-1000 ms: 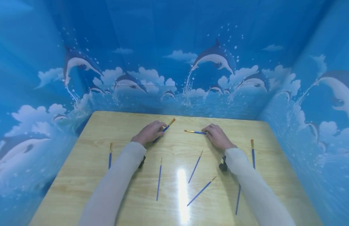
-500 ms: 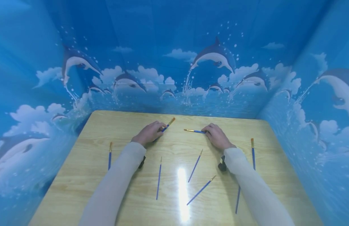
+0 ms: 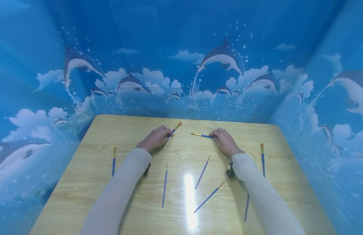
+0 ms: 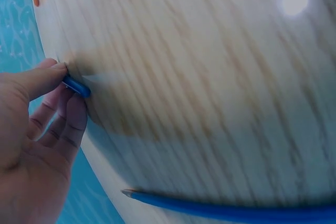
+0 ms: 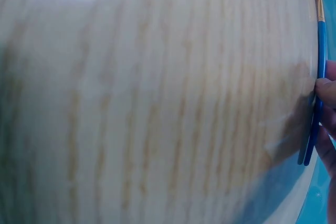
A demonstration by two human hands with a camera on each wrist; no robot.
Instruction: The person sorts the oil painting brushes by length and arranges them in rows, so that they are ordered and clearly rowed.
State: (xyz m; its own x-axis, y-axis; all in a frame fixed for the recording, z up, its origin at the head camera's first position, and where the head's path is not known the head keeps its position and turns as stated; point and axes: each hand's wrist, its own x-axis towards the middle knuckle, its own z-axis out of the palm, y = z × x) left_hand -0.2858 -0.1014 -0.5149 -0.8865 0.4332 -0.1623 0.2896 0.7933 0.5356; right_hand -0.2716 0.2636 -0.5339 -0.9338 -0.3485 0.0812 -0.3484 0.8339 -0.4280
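Near the far edge of the table, my left hand [image 3: 156, 138] pinches a blue-handled paintbrush [image 3: 177, 125], its orange bristles pointing up and right. The left wrist view shows the rounded handle end [image 4: 79, 86] poking out from between thumb and fingers. Across from it, my right hand [image 3: 225, 140] grips a second paintbrush [image 3: 200, 134] by its blue handle, bristles toward the left hand. In the right wrist view that brush [image 5: 321, 45] lies along the table's edge, the thumb on its handle and the fingers partly out of frame.
More blue paintbrushes lie on the wooden table [image 3: 134, 209]: a thin one [image 3: 165, 186] near the middle, others [image 3: 202, 172] [image 3: 209, 198] to its right. A flat brush [image 3: 114, 161] is beside the left sleeve, another [image 3: 262, 160] beside the right. Dolphin-printed curtains [image 3: 181, 65] surround the table.
The left hand's brush has turned slightly, and the handle that showed below the hand is now hidden behind it. The right hand and its brush stay nearly still.
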